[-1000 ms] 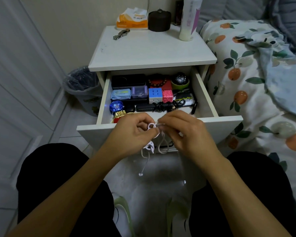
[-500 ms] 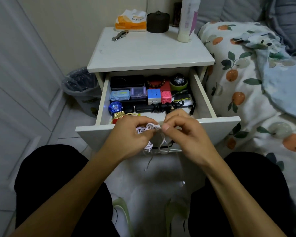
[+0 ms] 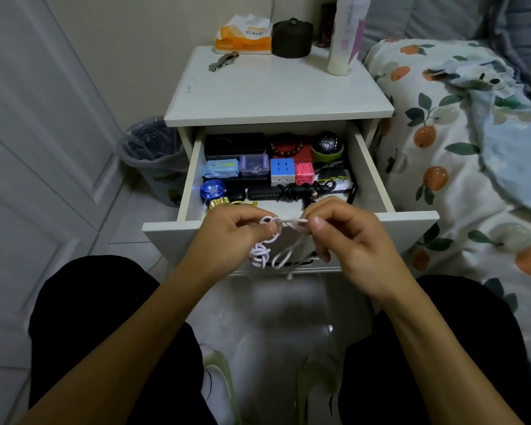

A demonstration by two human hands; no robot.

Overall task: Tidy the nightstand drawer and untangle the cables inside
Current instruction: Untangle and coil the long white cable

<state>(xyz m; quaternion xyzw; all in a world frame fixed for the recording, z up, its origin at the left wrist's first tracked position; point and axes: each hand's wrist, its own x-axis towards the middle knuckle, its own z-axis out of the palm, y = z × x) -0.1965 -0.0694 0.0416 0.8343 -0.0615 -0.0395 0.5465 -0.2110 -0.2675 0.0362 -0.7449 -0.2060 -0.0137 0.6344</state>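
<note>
The thin white knotted cable (image 3: 269, 240) hangs in the air in front of the pulled-out white nightstand drawer (image 3: 288, 223), held up between both hands, likely so that the tangle can be seen and worked free away from the other clutter. The left hand (image 3: 230, 237) grips the knotted part, its fingers (image 3: 269, 227) curled round the cord at about 9 o'clock of the taut stretch; the right hand (image 3: 347, 237) pinches the other end of that stretch between thumb and forefinger at about 3 o'clock. Both sets of fingers are therefore clamped on the cable, and the short run between them is pulled straight, which looks like a way to open the knot. Below the left fingers, toward 6 o'clock, a tight clump of loops dangles, and a longer loose loop hangs beside it, under the gap between the hands. One free end trails lower still, in front of the drawer face.

Inside the drawer, at 12 o'clock from the hands, a black coiled cable (image 3: 301, 190) lies across the front row, seemingly waiting its turn. Behind it sit a blue-faced puzzle cube (image 3: 282, 170) and a pink cube (image 3: 304, 173) side by side, packed in rows toward the back. The untangling seems to be at an early stage, since several loops remain knotted.
</note>
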